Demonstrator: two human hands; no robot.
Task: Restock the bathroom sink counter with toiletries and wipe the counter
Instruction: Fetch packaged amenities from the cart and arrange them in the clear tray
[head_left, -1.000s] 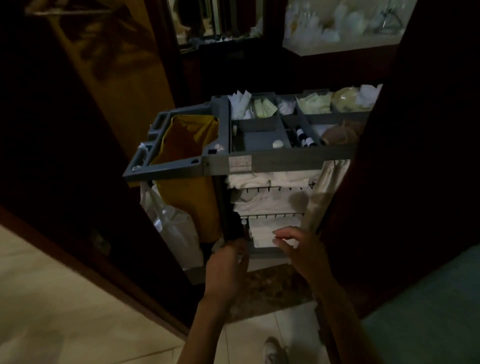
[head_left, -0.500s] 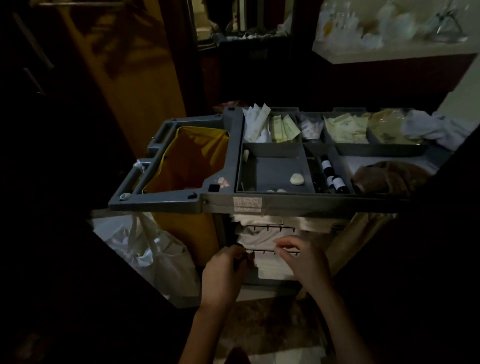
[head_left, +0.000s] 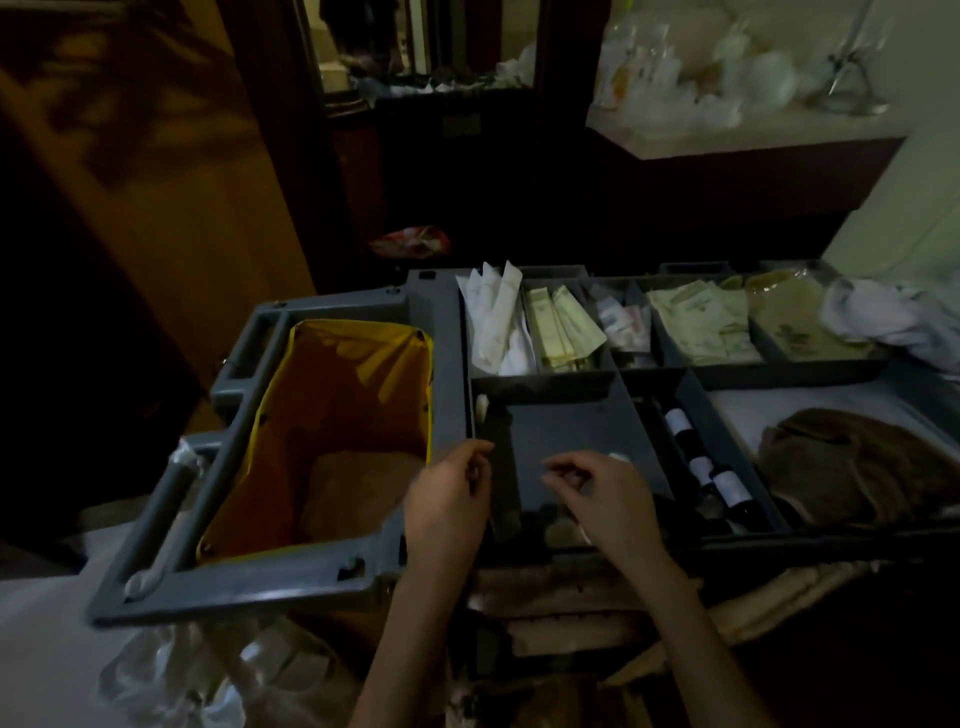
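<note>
I stand at a grey housekeeping cart (head_left: 441, 358) in dim light. Its top tray holds white sachets (head_left: 491, 317), pale green packets (head_left: 563, 327) and small dark bottles with white labels (head_left: 727, 486). My left hand (head_left: 449, 504) hovers at the left edge of the wide front compartment with its fingers curled; whether it holds anything is hidden. My right hand (head_left: 605, 501) is over the same compartment, fingers loosely bent and nothing seen in them. A small round soap (head_left: 563, 532) lies just under it.
A yellow bag (head_left: 337, 410) hangs open on the cart's left. A brown cloth (head_left: 857, 462) and a white cloth (head_left: 883, 312) lie at the right. Folded towels (head_left: 571, 623) fill the shelves below. A clear plastic bag (head_left: 176, 675) hangs lower left. A pale counter (head_left: 727, 140) stands behind.
I have stepped closer to the cart. Both hands rose from the lower towel shelves to the top tray's front compartment.
</note>
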